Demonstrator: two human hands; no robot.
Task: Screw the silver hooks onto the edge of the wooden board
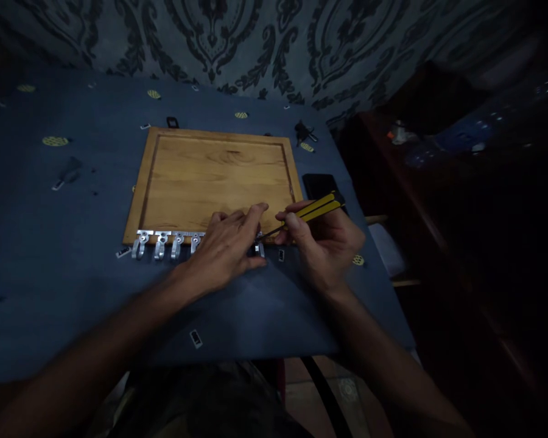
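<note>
A wooden board [219,176] with a raised frame lies on the blue cloth. Along its near edge runs a row of silver metal hooks [177,244], some covered by my left hand [226,246]. That hand rests on the edge, thumb below and fingers above, closed about the rightmost metal hook [260,248]. In my right hand [326,243] is a screwdriver [317,208] with a yellow and black handle, gripped between thumb and fingers. Its thin dark shaft slants down left to that hook; the exact contact of the tip is too dark to make out.
The patterned blue tablecloth [73,219] covers the table. A black phone-like slab [322,184] lies right of the board, with a small dark object [305,131] behind it. Pliers-like dark tool [68,172] lies at left. A plastic bottle [466,131] is on the dark furniture at right.
</note>
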